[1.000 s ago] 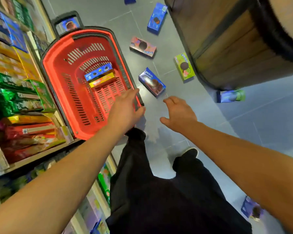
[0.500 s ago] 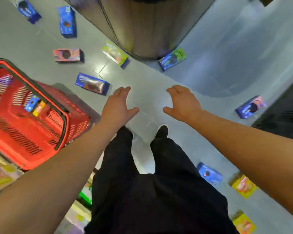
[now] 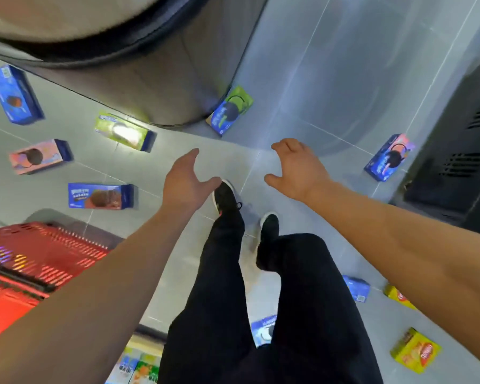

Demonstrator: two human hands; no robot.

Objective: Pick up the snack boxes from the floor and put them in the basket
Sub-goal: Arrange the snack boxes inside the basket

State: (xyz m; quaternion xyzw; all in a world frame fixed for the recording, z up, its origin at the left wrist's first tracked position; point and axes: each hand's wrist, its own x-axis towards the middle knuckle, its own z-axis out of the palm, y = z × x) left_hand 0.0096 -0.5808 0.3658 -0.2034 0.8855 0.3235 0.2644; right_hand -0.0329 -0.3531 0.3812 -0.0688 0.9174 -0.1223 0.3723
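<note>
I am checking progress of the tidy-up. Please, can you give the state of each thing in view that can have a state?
Left hand: open, fingers spread, empty.
Right hand: open, empty.
Red basket: on the floor, contents blurred.
Blue box: flat on the floor.
Pink box: flat on the floor.
Green box: flat on the floor.
Blue-green box: tilted against the round stand.
Yellow box: on the floor.

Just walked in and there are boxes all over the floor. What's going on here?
A person is standing among snack boxes scattered on the grey floor, with both the left hand and the right hand held out open and empty. The red basket sits to their left. Nearest it lies a blue box; a pink box and others lie farther off.
</note>
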